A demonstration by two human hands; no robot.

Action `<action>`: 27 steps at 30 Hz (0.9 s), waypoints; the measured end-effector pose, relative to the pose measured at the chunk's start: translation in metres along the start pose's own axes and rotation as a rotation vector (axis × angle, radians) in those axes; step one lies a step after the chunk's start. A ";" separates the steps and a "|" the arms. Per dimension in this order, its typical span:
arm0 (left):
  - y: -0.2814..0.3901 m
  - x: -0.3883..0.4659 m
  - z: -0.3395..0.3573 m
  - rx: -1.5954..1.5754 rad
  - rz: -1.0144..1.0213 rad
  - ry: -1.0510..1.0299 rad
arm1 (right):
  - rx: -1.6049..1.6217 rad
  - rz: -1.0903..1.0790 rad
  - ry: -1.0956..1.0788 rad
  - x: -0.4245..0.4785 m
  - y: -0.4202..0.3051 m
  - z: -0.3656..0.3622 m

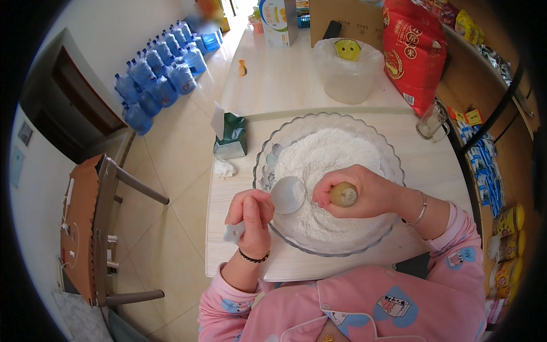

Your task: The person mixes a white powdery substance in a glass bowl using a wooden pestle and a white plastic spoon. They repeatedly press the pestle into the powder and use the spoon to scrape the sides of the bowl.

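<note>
A large clear bowl with a scalloped rim stands on the table before me, holding a heap of white flour-like powder. My left hand is closed around the handle of a pale plastic scoop or ladle; the round end lies over the powder at the bowl's left side. In my right hand, above the right part of the powder, is a wooden stick, seen end-on, perhaps a rolling pin. Its lower end is hidden by the hand.
A green open box and crumpled tissue lie left of the bowl. Behind stand a translucent tub, a red sack and a cardboard box. A glass mug is at the right edge, near stocked shelves.
</note>
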State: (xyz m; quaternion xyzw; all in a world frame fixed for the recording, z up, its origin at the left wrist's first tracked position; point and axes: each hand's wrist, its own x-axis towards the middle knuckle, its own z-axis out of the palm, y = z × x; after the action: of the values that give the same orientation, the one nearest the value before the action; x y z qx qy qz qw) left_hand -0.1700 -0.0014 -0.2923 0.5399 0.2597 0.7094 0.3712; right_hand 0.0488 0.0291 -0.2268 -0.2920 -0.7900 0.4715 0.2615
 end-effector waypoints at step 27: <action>-0.002 -0.004 -0.001 0.007 -0.008 0.011 | 0.018 0.095 0.263 0.011 0.014 -0.006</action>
State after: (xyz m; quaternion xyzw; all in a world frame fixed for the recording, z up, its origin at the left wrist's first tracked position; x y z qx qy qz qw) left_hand -0.1698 -0.0040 -0.2963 0.5363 0.2665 0.7098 0.3708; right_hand 0.0483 0.0460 -0.2353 -0.3859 -0.7298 0.4482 0.3429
